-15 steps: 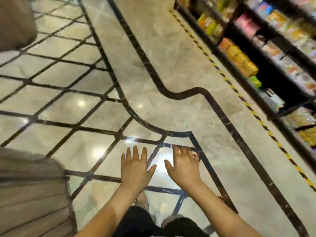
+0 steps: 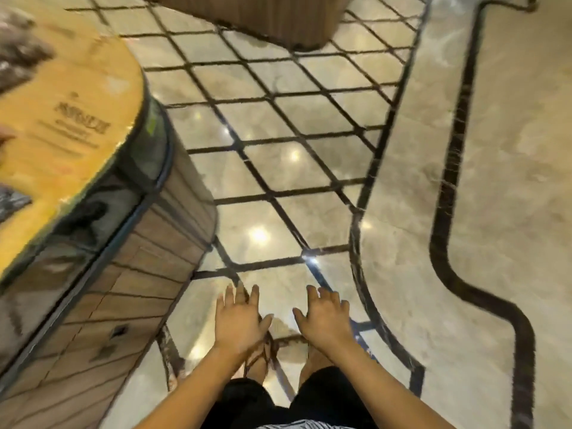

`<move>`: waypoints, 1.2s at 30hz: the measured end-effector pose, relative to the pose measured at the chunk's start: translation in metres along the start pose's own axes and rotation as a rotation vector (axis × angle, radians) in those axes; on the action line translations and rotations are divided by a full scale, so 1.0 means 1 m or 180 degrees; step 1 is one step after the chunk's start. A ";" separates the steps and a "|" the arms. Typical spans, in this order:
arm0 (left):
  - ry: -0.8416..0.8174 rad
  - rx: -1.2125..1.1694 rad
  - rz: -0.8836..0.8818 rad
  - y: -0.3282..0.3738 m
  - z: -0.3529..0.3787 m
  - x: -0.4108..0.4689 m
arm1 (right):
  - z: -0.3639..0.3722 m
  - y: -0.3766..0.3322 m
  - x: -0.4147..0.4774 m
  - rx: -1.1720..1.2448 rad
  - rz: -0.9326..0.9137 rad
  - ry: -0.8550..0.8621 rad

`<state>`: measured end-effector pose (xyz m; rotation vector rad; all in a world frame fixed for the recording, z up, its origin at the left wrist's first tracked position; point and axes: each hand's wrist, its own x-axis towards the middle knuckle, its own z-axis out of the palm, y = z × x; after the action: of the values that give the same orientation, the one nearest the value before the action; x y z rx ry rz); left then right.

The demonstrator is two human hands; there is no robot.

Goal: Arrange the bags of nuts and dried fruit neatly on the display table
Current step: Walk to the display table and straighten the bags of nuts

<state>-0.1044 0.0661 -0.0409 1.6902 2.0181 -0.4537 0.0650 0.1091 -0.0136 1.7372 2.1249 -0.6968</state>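
Note:
The display table [image 2: 77, 88] fills the left side, with a yellow printed top, a dark rim and wood-slat sides. Blurred dark bags [image 2: 18, 51] lie at its far left edge, and another dark bag [image 2: 12, 201] pokes in lower down. My left hand [image 2: 240, 323] and my right hand [image 2: 325, 317] hover palm-down over the floor in front of me, fingers spread, holding nothing. Both are to the right of the table and apart from it.
A second wood-slat stand [image 2: 269, 20] sits at the top centre. The polished marble floor [image 2: 294, 156] has a dark diamond grid and curved dark borders [image 2: 448, 212] on the right. My feet [image 2: 260, 363] show below my hands.
The view has swung left: the product shelves on the right are gone and the yellow-topped table has come into view. Both hands stay empty and spread.

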 end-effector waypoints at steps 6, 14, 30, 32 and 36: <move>0.0392 -0.0808 -0.0969 0.006 -0.043 0.007 | -0.068 -0.012 0.061 -0.0631 -0.1117 -0.0023; 0.1152 -0.1303 -0.1931 -0.026 -0.101 -0.007 | -0.126 -0.095 0.100 -0.0708 -0.2110 -0.0030; 0.2560 -0.1964 -0.2937 -0.259 -0.206 -0.016 | -0.173 -0.345 0.164 -0.0208 -0.2859 -0.0183; 0.2553 -0.1907 -0.3060 -0.288 -0.216 -0.014 | -0.178 -0.368 0.174 -0.0104 -0.2894 -0.0182; 0.2608 -0.1958 -0.3284 -0.345 -0.232 0.000 | -0.192 -0.407 0.202 -0.0105 -0.2970 -0.0287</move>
<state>-0.4750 0.1245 0.1381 0.3456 3.0678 0.6426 -0.3628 0.3208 0.1111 0.5846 2.8011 -0.9050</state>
